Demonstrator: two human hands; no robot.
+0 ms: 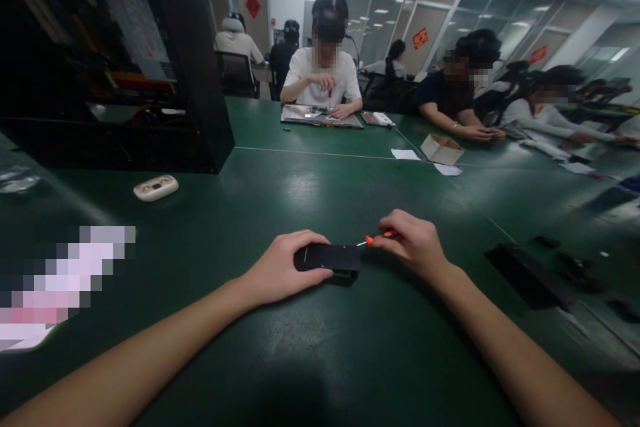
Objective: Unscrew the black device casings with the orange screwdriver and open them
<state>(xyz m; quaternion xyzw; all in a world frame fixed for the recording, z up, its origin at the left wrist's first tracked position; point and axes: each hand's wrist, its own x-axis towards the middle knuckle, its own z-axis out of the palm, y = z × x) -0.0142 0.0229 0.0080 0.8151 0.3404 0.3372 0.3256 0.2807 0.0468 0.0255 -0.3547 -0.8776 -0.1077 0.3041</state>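
Note:
Between the fingers and thumb of my left hand is a flat black rectangular device, low over the green table. A few small bright dots, perhaps screws, show on its top face, and a dark part hangs at its lower right edge. My right hand is closed around the orange and black handle of a screwdriver. Its thin metal shaft points left at the device's right end; whether the tip touches cannot be made out.
A large open black computer case stands at the left, with a cream earbud case in front. Dark parts lie at the right on the green table. A small open box and papers sit farther back. People work across the table.

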